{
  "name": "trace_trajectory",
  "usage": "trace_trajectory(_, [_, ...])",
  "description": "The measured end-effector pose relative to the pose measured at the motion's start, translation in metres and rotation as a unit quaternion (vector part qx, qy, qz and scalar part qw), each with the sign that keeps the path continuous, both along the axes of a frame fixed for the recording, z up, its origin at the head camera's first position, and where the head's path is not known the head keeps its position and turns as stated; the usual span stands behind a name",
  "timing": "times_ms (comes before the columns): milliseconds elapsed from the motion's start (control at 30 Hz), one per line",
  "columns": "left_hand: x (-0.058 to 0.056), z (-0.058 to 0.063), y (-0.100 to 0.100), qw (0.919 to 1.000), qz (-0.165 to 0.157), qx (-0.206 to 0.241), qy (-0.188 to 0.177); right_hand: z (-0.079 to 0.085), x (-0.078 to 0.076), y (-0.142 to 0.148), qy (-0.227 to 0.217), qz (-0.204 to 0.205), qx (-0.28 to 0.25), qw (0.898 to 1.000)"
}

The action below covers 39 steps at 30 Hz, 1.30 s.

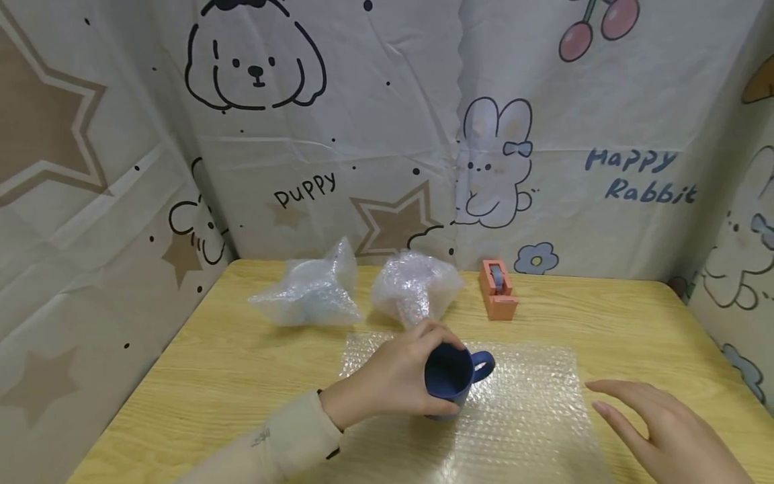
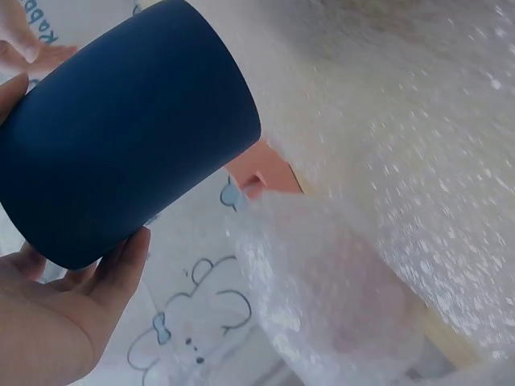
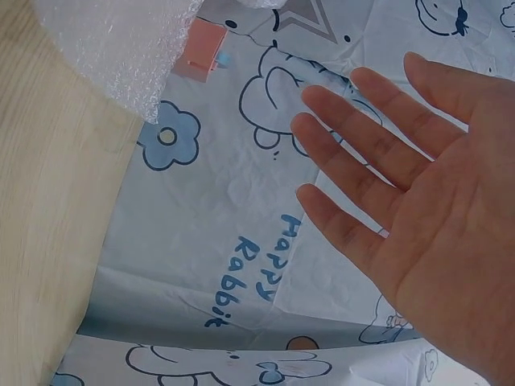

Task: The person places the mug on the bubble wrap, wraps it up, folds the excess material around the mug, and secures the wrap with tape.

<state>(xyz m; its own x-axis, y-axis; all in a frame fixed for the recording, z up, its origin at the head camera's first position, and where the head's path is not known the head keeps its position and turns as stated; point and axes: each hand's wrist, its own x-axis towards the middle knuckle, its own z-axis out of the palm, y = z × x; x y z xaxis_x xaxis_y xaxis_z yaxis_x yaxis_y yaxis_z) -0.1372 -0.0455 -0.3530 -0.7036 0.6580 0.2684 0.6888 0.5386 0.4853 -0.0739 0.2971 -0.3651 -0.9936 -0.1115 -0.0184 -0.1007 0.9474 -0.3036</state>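
Note:
My left hand (image 1: 406, 373) grips a dark blue mug (image 1: 449, 372) by its body near the rim, fingers on the far side and thumb on the near side. The mug's mouth faces up toward the head camera and its handle points right. In the left wrist view the mug's smooth side (image 2: 133, 133) fills the upper left. Below the mug lies a flat sheet of bubble wrap (image 1: 520, 410). My right hand (image 1: 665, 423) hovers at the sheet's right side, holding nothing; in the right wrist view its fingers (image 3: 362, 145) are spread and straight.
Two bubble-wrapped bundles (image 1: 311, 286) (image 1: 414, 286) stand at the back of the wooden table (image 1: 199, 376). Right of them sits an orange tape dispenser (image 1: 499, 292). A printed cloth (image 1: 387, 134) hangs behind the table and along both sides.

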Motion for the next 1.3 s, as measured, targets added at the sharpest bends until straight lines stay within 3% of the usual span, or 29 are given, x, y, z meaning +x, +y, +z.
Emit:
trace_trajectory(233, [-0.001, -0.011, 0.013, 0.9994, -0.030, -0.012, 0.008, -0.001, 0.002, -0.002, 0.010, 0.011, -0.007, 1.000])
trace_trajectory(667, [-0.003, -0.029, 0.021, 0.9986, -0.043, -0.030, -0.006, -0.003, 0.002, -0.006, 0.005, 0.019, -0.017, 1.000])
trace_trajectory(800, [-0.003, -0.033, 0.023, 0.9983, -0.053, -0.025, -0.005, -0.003, 0.000, -0.004, -0.017, 0.016, -0.010, 1.000])
trace_trajectory(967, [-0.003, -0.036, 0.024, 0.9984, -0.049, -0.023, -0.016, -0.005, -0.002, -0.003, -0.042, 0.016, -0.003, 0.999])
trace_trajectory(1300, [-0.003, -0.035, 0.020, 0.9964, -0.041, -0.067, -0.031, -0.008, -0.004, -0.004, -0.017, 0.030, -0.005, 0.999])
